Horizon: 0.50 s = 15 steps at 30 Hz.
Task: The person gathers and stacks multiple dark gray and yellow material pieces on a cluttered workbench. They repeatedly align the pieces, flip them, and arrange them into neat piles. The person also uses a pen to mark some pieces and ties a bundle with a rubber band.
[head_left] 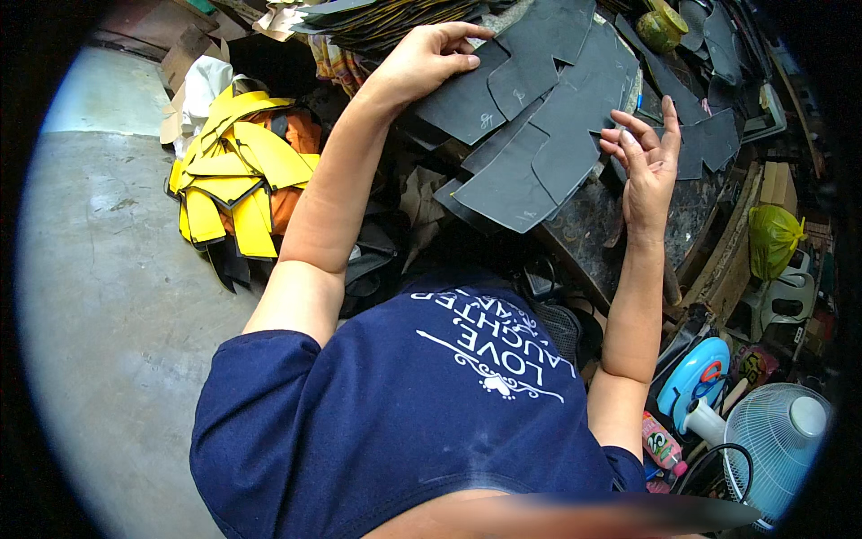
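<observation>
My left hand [435, 59] reaches to the far side of the work table, its fingertips and thumb resting at the edge of a cut dark-grey sheet piece [467, 103]. The thumb and fingers are apart. More flat dark-grey pieces [575, 117] with notched and curved outlines overlap across the table, some with faint chalk-like marks. Beside their right edge my right hand [648, 166] is raised with its fingers loosely bent and spread. Nothing shows in it. Whether its fingertips touch the sheets I cannot tell.
A stack of dark pieces with yellow edges [386, 36] lies beyond my left hand. Yellow cut pieces [242, 171] are heaped at the left. A small round pot [662, 29] stands at the table's back. A fan [777, 440] and pink-labelled bottle [663, 445] are at lower right.
</observation>
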### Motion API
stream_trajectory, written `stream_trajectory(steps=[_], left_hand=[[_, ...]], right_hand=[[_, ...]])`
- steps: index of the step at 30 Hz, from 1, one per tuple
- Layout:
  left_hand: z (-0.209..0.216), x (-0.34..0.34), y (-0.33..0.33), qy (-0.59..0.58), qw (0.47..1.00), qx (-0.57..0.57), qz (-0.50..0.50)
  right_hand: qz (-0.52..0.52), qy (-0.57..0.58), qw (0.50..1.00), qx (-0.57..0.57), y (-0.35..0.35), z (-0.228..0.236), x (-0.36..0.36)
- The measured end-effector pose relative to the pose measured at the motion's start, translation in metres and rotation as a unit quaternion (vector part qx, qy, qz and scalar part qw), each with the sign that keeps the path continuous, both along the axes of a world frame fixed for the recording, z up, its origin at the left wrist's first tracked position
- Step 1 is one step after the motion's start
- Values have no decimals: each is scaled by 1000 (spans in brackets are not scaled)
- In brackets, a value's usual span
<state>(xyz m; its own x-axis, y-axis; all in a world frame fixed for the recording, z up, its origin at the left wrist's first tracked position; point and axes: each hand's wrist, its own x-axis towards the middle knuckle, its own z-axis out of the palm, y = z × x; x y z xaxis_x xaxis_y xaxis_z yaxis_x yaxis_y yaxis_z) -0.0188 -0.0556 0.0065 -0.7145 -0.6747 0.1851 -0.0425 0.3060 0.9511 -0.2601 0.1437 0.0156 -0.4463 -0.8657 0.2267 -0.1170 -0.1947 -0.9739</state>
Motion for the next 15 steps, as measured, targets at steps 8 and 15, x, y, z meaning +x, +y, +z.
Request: stream_trajectory(steps=[8, 15], left_hand=[[31, 20, 2, 71, 997, 30, 24], [9, 24, 0, -95, 995, 29, 32]], right_hand=[[-1, -51, 999, -3, 1, 1, 0], [5, -47, 999, -8, 0, -1, 0]])
